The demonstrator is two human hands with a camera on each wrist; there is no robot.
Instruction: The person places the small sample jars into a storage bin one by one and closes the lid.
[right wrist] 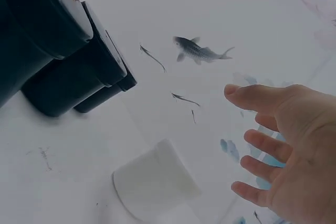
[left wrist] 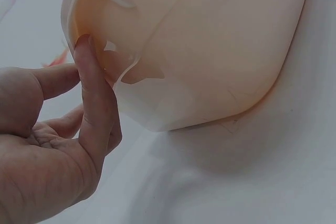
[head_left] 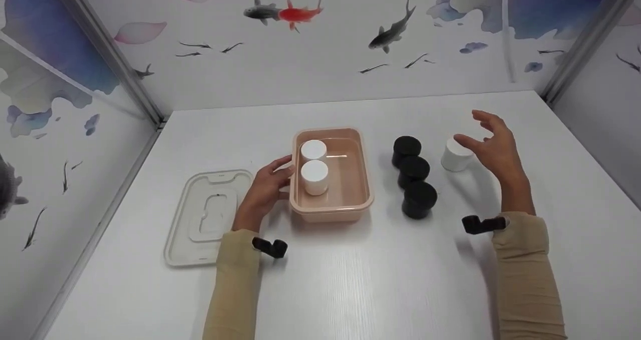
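My left hand (head_left: 268, 187) touches the left side of a pink plastic bin (head_left: 330, 217), fingertips right at the wall just under its rim. In the left wrist view, relaxed fingers meet the bin's wall (left wrist: 210, 56). Two white lidded jars (head_left: 315, 176) stand upright along the bin's left side. My right hand (head_left: 496, 152) is spread, thumb apart from the fingers, close over a third white jar (head_left: 455, 157) on the table. The right wrist view shows this jar (right wrist: 155, 182) beside the hand (right wrist: 294, 150), with nothing between the fingers.
Several black lidded jars (head_left: 419, 200) stand in a slanting row between the bin and the third white jar. A pale rectangular lid (head_left: 180, 235) lies flat to the left, partly under the left forearm in view. Printed panels (head_left: 320, 74) enclose the white table.
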